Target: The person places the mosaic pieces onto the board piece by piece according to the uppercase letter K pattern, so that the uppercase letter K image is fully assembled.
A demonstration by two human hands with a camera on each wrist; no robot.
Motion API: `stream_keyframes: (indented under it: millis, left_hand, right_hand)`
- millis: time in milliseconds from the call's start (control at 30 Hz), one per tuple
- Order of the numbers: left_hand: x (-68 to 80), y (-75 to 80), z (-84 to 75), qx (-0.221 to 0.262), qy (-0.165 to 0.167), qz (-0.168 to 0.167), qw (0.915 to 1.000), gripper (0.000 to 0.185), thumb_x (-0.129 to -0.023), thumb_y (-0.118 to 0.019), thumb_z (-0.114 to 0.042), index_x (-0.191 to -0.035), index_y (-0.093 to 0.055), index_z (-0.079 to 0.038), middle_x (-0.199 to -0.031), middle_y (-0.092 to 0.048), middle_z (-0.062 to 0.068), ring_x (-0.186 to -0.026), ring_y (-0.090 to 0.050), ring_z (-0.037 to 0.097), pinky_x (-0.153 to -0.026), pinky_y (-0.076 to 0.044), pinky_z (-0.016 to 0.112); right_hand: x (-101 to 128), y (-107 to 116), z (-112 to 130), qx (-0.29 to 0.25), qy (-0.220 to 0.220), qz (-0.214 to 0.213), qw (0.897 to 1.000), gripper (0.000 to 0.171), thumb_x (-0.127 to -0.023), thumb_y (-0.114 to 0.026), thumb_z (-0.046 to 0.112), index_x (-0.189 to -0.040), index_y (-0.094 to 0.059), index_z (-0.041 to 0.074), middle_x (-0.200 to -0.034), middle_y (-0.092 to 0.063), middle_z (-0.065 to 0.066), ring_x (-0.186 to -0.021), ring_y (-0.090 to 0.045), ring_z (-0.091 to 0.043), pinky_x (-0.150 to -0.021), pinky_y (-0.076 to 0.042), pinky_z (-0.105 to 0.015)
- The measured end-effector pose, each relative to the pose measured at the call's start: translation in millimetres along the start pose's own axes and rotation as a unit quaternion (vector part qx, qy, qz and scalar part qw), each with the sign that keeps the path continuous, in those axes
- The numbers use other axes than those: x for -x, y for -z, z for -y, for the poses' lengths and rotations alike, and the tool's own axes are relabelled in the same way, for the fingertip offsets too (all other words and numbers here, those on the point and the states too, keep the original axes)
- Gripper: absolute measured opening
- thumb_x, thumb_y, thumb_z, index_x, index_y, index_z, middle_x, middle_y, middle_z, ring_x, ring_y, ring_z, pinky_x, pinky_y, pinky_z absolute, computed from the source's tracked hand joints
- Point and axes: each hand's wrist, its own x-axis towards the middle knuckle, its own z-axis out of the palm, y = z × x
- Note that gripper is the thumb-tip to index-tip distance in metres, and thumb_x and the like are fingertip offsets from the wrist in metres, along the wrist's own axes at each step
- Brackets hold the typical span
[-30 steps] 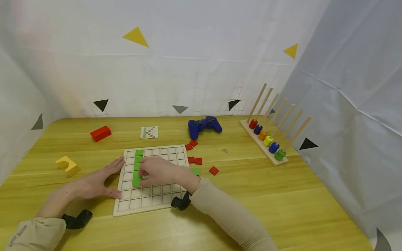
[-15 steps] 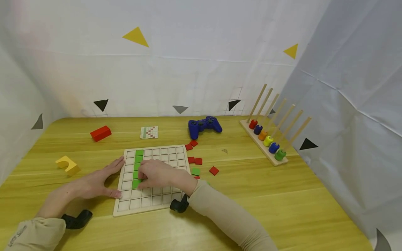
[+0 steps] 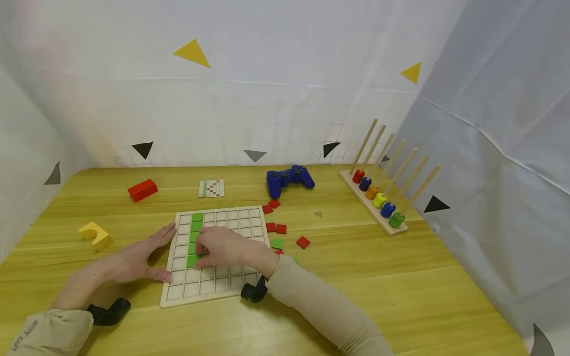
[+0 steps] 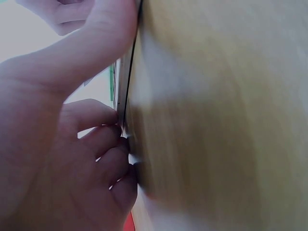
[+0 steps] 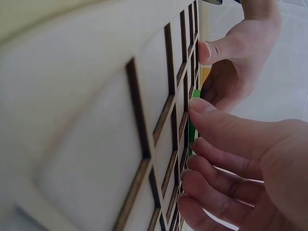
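A wooden grid board (image 3: 227, 282) lies on the yellow table, with a column of green tiles (image 3: 196, 225) in its second column from the left. My right hand (image 3: 209, 247) rests over the board, its fingertips (image 5: 198, 105) pressing the lowest green tile (image 5: 194, 120) into a cell. My left hand (image 3: 158, 252) lies flat on the table with straight fingers against the board's left edge, the thumb at the lower-left side. In the left wrist view the left hand (image 4: 72, 144) touches the board's rim, and the rest is blurred.
Loose red tiles (image 3: 276, 228) and a green tile (image 3: 278, 243) lie just right of the board. Behind are a blue gamepad (image 3: 290, 179), a pattern card (image 3: 211, 188) and a red block (image 3: 142, 190). A yellow arch block (image 3: 95, 235) sits left, a peg rack with coloured beads (image 3: 378, 198) right.
My right hand has shifted slightly left and back over the board, settling on the lowest green tile. The left hand has stayed in place.
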Motion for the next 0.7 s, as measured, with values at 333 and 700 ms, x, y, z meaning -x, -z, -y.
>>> stream_keyframes:
  millis: [333,700]
  left_hand:
    - [0.1,-0.5,1.2,0.001,-0.005,-0.005,1.0,0.114,-0.079,-0.078,-0.052,-0.159,-0.016,-0.001,-0.166,-0.004,0.025,-0.145,-0.01,0.058,-0.11,-0.014,0.075]
    - [0.0,-0.5,-0.5,-0.004,-0.002,-0.004,1.0,0.114,-0.078,-0.078,-0.053,-0.159,-0.016,-0.001,-0.165,-0.004,0.026,-0.145,-0.011,0.057,-0.111,-0.016,0.074]
  right_hand:
    - [1.1,1.3,-1.4,-0.018,0.004,0.001,1.0,0.024,-0.091,-0.073,0.036,-0.104,-0.071,0.016,-0.098,-0.061,0.009,-0.086,-0.056,-0.001,-0.075,-0.044,-0.011]
    - [1.9,0.8,-1.3,-0.014,0.002,0.003,1.0,0.023,-0.092,-0.073,0.035,-0.105,-0.071,0.016,-0.097,-0.06,0.009,-0.085,-0.056,-0.001,-0.074,-0.043,-0.01]
